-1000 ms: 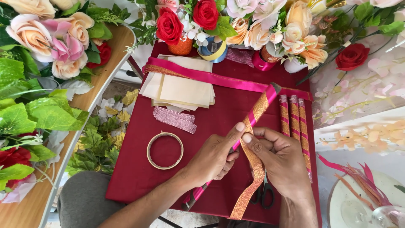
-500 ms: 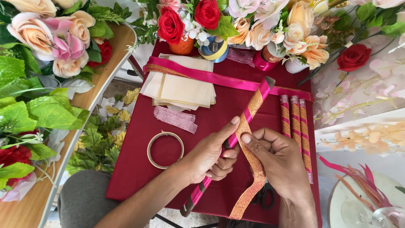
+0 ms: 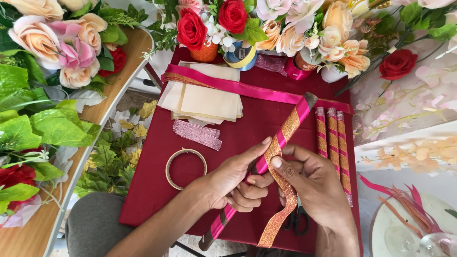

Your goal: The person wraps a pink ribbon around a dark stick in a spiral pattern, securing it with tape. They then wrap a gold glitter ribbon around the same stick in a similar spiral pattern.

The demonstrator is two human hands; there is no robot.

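A long stick (image 3: 291, 121) wrapped in spiral bands of pink ribbon and orange glitter ribbon slants from lower left to upper right over the maroon cloth (image 3: 247, 128). My left hand (image 3: 233, 178) grips its middle, index finger stretched along it. My right hand (image 3: 312, 183) pinches the loose orange glitter ribbon (image 3: 278, 209) against the stick with the thumb; the ribbon's tail hangs down toward the table's front edge. Black scissors (image 3: 297, 219) lie under my right hand, partly hidden.
Three finished wrapped sticks (image 3: 332, 138) lie at the right. A gold ring (image 3: 185, 168), a pink glitter strip (image 3: 196, 134), cream paper sheets (image 3: 204, 97) and a pink ribbon (image 3: 238, 88) lie on the cloth. Artificial flowers (image 3: 266, 24) line the back and left; a white plate (image 3: 404, 228) sits at the right.
The stick has tilted slightly and my right thumb has slid up the orange ribbon, pressing it onto the stick. My left index finger has stretched out along the stick.
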